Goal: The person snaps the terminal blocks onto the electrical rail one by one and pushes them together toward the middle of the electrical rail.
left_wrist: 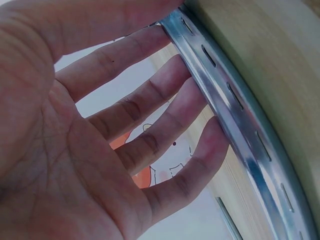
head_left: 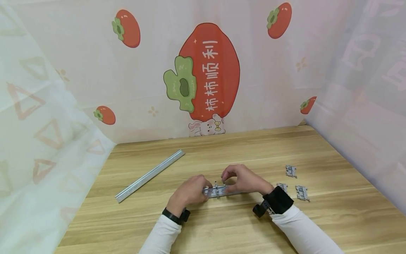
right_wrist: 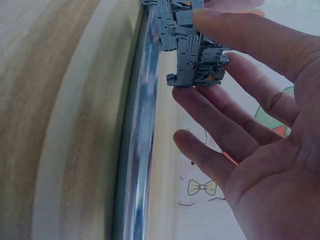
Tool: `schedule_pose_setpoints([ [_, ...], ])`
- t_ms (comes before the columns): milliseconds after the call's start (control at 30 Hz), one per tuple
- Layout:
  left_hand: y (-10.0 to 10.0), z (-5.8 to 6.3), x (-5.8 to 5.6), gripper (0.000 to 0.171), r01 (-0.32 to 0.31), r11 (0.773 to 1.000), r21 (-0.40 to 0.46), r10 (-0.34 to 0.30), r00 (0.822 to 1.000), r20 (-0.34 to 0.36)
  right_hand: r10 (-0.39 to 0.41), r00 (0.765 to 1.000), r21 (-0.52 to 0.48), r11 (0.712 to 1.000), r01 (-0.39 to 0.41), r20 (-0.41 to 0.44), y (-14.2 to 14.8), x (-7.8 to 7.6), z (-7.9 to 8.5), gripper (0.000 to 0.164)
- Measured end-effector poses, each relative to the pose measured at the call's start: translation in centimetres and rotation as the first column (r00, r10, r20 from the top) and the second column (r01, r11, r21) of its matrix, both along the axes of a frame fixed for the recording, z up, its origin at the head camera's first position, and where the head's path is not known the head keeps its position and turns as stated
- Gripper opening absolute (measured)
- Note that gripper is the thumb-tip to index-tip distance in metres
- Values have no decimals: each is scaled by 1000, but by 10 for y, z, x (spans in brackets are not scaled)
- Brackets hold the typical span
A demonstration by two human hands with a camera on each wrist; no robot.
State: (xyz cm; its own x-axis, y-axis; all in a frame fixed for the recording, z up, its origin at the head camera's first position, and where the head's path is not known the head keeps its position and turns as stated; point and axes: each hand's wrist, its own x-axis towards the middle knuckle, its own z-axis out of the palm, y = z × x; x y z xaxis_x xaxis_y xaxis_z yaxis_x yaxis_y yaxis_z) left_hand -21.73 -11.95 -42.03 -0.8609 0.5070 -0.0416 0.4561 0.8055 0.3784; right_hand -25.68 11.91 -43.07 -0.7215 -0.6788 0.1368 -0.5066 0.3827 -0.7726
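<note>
A slotted metal DIN rail (head_left: pixel 210 192) lies across the table in front of me. My left hand (head_left: pixel 191 191) grips its left part, with the thumb on the near side and the fingertips (left_wrist: pixel 217 131) along the far edge. One grey terminal block (head_left: pixel 217 191) stands across the rail between my hands. Just right of it, my right hand (head_left: pixel 245 179) pinches a second grey terminal block (right_wrist: pixel 187 62) between thumb and fingers. In the right wrist view this block is close over the rail (right_wrist: pixel 136 165), beside the first one. The hand hides part of the rail's right end.
Another long metal rail (head_left: pixel 149 176) lies slanted at the back left of the wooden table (head_left: pixel 133 225). Three loose terminal blocks lie right of my right hand: one farther back (head_left: pixel 290 171), one by the wrist (head_left: pixel 281 187), one nearer (head_left: pixel 302 193). Printed cloth walls (head_left: pixel 152 70) enclose the table.
</note>
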Motion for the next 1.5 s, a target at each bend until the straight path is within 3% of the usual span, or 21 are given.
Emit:
schedule_pose_setpoints([
  [800,1,-3,-1,27,6,1000,-13,-6,1000,-13,16,1000,31,999,-17,15,-3,2,-7,29],
  [1500,-1,-3,-1,27,1,1000,-2,-1,1000,-11,6,999,72,997,-3,-34,-5,2,-4,29],
])
